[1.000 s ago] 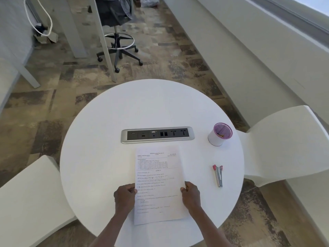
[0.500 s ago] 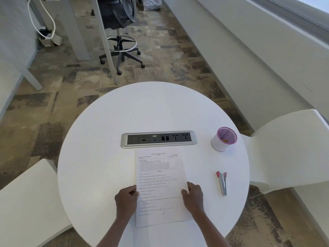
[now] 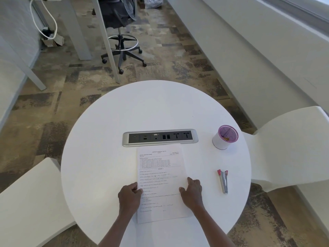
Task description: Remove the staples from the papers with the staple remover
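Here, printed papers (image 3: 160,177) flat on round white table (image 3: 106,139), left hand (image 3: 130,196) pinching their left edge, right hand (image 3: 192,191) resting loose-fingered on right edge, staple remover (image 3: 223,181) lying apart, rightward

Round white table (image 3: 99,157), papers (image 3: 160,168), likely staple remover (image 3: 223,181), cup (image 3: 222,141), socket panel (image 3: 160,138)

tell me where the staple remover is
Head view: the staple remover lies on the round table, right of the papers, nearer the person than the purple-rimmed cup.
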The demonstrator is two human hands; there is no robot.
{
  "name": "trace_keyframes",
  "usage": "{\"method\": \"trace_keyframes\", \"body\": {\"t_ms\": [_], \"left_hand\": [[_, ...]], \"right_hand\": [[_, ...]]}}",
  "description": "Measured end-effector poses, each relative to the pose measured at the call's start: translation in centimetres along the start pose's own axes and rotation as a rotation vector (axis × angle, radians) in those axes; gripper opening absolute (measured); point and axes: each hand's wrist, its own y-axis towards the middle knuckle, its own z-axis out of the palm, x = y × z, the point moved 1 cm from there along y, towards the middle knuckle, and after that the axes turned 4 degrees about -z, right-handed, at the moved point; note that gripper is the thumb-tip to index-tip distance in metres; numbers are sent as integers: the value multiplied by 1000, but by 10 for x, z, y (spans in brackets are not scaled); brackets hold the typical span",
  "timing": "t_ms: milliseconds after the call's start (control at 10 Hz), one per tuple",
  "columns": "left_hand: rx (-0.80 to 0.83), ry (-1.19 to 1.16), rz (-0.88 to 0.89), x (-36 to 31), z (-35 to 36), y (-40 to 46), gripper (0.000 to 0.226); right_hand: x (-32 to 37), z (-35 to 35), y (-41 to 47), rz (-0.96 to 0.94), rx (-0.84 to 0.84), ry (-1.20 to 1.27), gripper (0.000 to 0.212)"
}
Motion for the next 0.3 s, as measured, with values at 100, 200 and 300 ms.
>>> {"method": "trace_keyframes", "body": {"t_ms": [100, 200, 300], "left_hand": [[-22, 18, -30, -2, -2, -1, 44], [-49, -41, 5, -3, -6, -5, 16], [-97, -31, 102, -13, -8, -7, 35]], "right_hand": [[3, -5, -2, -13, 20, -55, 39], [7, -8, -4, -116, -39, -145, 37], [18, -11, -8, -283, -198, -268, 50]]}}
